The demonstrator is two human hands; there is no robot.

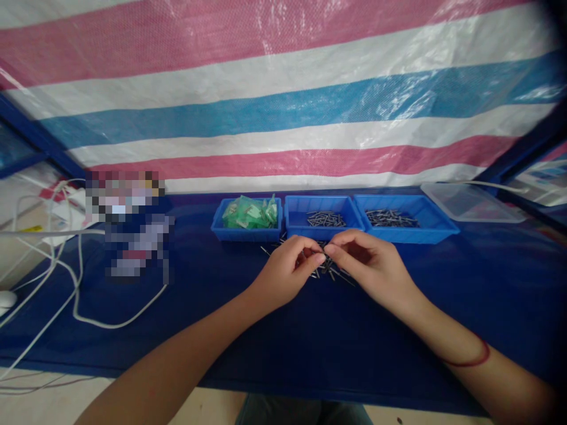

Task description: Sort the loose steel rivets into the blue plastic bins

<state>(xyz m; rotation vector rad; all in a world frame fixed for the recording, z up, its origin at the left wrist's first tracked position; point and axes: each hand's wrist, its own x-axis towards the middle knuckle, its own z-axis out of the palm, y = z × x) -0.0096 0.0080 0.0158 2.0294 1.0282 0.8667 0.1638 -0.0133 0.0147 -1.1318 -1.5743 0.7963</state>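
Inspection note: fingertips pinched over loose pins, trays part-filled

Your left hand and right hand meet just in front of the middle tray. On each, thumb and fingers are drawn nearly together in a fine pinch. Whether either has hold of a pin cannot be told; the tips are too small and partly hidden.

Beneath your fingers, in front of the middle tray, loose metal pins lie scattered on the blue table.

Progress, as judged: the middle tray has a batch of pins across part of its floor, and the right tray, just beside it, bears another batch. The loose pins are not in any tray, so handling appears unfinished. No count is possible.

Left of the middle tray, the left tray contains crumpled green plastic. Well to the right of the middle tray lies a clear lid; well to its left run white cables. Behind it hangs a striped sheet.

Markings: you have no brand, label or writing that can be read here. The items far left of the middle tray are blurred out.
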